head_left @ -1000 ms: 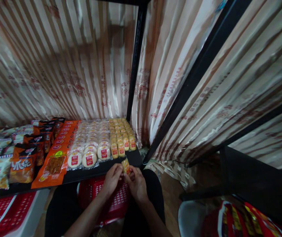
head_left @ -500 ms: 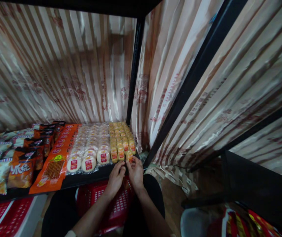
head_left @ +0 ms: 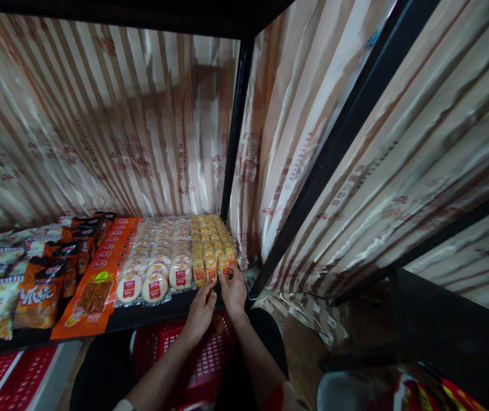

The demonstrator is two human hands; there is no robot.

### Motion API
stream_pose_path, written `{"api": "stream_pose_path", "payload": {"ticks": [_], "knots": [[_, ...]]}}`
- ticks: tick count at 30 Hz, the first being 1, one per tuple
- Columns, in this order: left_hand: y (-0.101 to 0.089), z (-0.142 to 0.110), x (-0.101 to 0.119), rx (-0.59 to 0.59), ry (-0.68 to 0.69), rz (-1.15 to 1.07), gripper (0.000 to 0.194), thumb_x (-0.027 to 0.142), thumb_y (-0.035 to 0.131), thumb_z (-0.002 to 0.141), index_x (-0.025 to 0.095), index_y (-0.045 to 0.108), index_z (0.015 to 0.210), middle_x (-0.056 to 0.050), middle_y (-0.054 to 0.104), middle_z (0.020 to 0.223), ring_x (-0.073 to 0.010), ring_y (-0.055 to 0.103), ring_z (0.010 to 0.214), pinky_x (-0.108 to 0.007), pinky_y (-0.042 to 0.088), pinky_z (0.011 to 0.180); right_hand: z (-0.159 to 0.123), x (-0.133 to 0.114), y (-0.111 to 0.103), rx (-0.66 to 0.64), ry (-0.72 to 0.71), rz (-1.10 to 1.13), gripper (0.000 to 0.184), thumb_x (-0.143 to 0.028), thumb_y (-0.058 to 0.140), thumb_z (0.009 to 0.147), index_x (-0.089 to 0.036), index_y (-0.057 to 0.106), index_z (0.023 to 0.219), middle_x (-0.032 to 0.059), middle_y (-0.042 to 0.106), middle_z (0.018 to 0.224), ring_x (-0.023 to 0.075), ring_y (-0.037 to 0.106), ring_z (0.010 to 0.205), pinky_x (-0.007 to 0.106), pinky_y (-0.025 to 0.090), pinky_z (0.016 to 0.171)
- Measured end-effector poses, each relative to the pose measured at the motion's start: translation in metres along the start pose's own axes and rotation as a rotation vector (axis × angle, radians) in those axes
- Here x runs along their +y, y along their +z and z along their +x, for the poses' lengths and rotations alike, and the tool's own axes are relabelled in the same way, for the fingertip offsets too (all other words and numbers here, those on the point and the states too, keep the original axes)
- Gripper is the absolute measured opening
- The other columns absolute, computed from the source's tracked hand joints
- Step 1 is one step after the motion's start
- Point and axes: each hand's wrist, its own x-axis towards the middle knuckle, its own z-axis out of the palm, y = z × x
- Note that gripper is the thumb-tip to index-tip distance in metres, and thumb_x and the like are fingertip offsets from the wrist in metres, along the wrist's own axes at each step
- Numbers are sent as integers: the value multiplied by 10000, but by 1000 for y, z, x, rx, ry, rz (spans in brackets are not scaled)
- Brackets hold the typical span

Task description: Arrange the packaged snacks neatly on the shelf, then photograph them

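On the shelf (head_left: 154,313), our right hand (head_left: 234,291) pinches a yellow packet (head_left: 224,264), likely crushable, safest by its sides. Left hand (head_left: 202,306) has unclear grip.

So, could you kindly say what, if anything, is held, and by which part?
The right hand touches a yellow oblong plastic-wrapped snack at its lower end; the grip itself is unclear.
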Motion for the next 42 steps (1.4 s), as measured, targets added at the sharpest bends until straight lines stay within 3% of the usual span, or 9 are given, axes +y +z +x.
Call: {"api": "stream_pose_path", "payload": {"ticks": [6,12,16,25,34,42], "knots": [[0,0,1,17,-4,-13,291,322,564,775,237,645,1041,-65,581,1262,-233,501,1197,-385,484,921,0,2,5,6,-11,2,356,-407,516,790,-141,612,1007,123,602,907,244,605,802,354,485,707],[-2,0,-1,-9,-1,-16,312,298,519,790,220,635,1070,-74,533,1325,-231,502,1196,-383,495,903,-4,2,6,-20,-11,57,435,-375,483,816,-118,541,1162,118,572,968,165,587,619,336,507,658],[-2,0,-2,-23,3,-12,322,284,505,796,210,628,1084,-81,514,1345,-232,501,1197,-379,501,895,-8,3,5,-36,-33,101,438,-331,444,841,-158,477,1242,109,549,1048,137,597,647,319,519,685],[-2,1,-5,-29,-9,8,307,255,489,798,213,635,1064,-74,519,1340,-221,519,1182,-373,499,904,-8,6,7,-57,-68,120,285,-292,444,837,-190,581,1066,94,534,1063,124,594,667,321,518,729],[-1,0,-9,-17,-12,7,294,226,483,785,216,650,1027,-63,530,1330,-215,508,1194,-374,489,922,-7,11,9,-52,-93,101,272,-281,452,831,-198,597,1046,74,529,1016,121,569,668,316,506,743],[0,-4,-8,29,63,29,269,213,461,773,227,666,947,-62,588,1250,-212,570,1094,-362,520,854,-11,13,8,-23,-100,135,224,-288,431,842,-176,611,914,98,499,1039,139,568,737,329,513,725]]}}
